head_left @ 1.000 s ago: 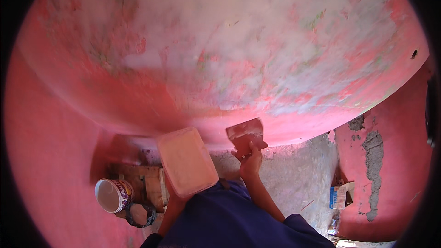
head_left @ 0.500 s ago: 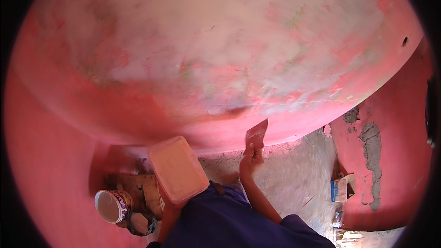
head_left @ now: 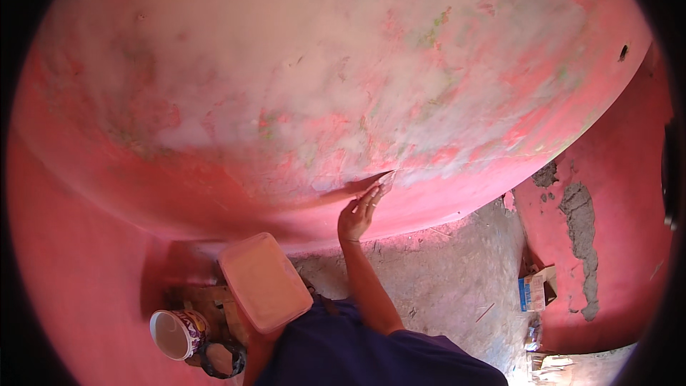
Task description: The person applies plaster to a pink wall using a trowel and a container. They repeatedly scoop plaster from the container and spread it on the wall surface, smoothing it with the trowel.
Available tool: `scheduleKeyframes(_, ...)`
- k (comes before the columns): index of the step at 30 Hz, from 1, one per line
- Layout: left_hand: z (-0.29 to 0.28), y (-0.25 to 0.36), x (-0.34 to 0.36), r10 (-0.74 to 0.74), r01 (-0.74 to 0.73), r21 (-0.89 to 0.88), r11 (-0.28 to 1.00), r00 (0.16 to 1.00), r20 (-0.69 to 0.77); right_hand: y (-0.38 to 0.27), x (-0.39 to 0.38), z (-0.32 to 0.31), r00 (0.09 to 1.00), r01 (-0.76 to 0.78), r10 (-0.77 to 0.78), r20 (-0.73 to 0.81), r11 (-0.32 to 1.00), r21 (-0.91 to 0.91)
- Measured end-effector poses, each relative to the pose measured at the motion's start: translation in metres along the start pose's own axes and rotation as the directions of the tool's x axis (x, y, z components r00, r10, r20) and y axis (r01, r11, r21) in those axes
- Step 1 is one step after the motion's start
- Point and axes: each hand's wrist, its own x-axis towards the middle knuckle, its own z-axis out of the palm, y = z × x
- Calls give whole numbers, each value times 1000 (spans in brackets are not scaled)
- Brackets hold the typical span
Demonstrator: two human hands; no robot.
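Observation:
My right hand point(head_left: 358, 214) grips a flat, thin-bladed putty knife point(head_left: 387, 180), its blade against the lower part of the curved wall point(head_left: 307, 78), where it casts a dark shadow. Patchy pale coating covers much of that pink wall, with streaks of red and green. Low at the left, my left hand point(head_left: 259, 342) supports a shallow rectangular plastic tray or lid point(head_left: 265, 280) with a smooth light-orange surface; its fingers are mostly hidden underneath.
A white printed bucket point(head_left: 174, 332) and a round dark-lined container point(head_left: 219, 359) stand by wooden boards point(head_left: 187, 297) at lower left. At right, a cardboard box point(head_left: 536, 291) sits on the concrete floor point(head_left: 446, 279) beside a pink wall point(head_left: 622, 229) with grey cement patches.
My right hand has risen and turned, bringing the knife onto the wall. My left hand with the tray has shifted down and leftward in the view.

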Motion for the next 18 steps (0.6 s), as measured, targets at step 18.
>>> scheduleKeyframes(18, -30, -18, 3, 65, -78, 161, 984, 994, 85, 60, -61, -73, 317, -943, 854, 412, 331, 40)
